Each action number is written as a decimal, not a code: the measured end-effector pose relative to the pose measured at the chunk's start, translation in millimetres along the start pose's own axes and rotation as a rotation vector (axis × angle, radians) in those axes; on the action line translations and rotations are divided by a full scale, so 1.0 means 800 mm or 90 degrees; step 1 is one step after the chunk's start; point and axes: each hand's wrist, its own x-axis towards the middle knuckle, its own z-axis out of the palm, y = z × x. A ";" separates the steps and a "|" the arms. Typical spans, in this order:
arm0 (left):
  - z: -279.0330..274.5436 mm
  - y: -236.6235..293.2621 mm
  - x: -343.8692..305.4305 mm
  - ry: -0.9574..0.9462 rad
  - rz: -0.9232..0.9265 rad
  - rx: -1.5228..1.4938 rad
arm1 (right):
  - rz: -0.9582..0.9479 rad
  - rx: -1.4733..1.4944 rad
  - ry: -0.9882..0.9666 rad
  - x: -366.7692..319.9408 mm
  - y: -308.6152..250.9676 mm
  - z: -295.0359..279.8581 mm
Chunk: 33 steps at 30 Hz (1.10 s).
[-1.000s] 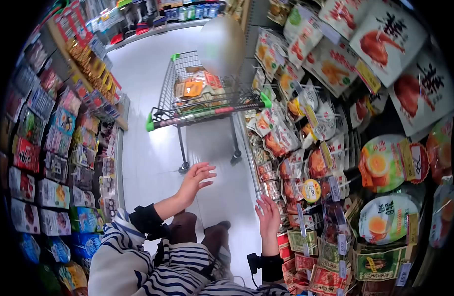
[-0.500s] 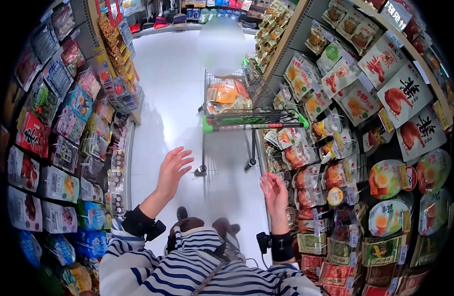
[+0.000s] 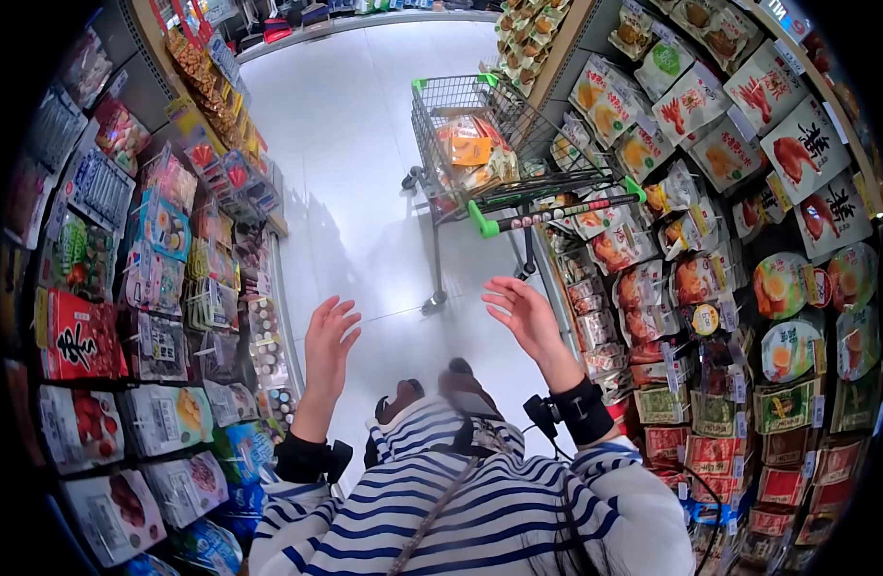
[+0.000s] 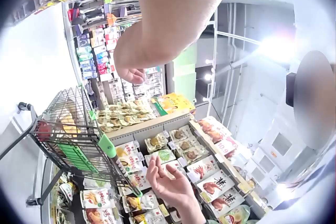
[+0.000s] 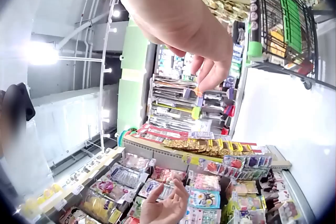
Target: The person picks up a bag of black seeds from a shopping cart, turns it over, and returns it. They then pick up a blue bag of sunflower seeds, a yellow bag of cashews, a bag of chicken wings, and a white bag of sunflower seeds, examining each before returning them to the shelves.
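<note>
Near a green-cornered black wire cart (image 3: 560, 210), bare left hand (image 3: 329, 344) and right hand (image 3: 525, 319) just kinda hover, fingers loose.

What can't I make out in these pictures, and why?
Cart, right wrist view: cut off by the top edge.
Anything beneath the orange packet, head view: covered by it.
Yellow price tags, head view: print too small.
Left hand, left wrist view: fingers mostly hidden behind the hand itself.

From overhead, your head camera looks forward and down; your wrist cameras peer closely past your left hand (image 3: 328, 346) and right hand (image 3: 528, 322) toward the right-side food rack (image 4: 149, 127) and left-side food rack (image 5: 160, 151) respectively, all sharing the shopping cart (image 3: 574, 208).
</note>
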 end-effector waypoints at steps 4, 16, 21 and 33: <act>-0.031 0.024 0.025 0.021 0.019 -0.037 | 0.032 0.020 -0.022 0.030 -0.003 0.046; -0.073 0.124 0.209 0.024 0.090 -0.065 | 0.048 0.133 0.006 0.224 -0.013 0.101; -0.069 0.175 0.297 -0.007 0.087 -0.033 | -0.003 0.144 -0.013 0.303 -0.043 0.135; -0.111 0.219 0.494 -0.029 -0.004 -0.061 | -0.012 0.197 0.126 0.427 -0.013 0.168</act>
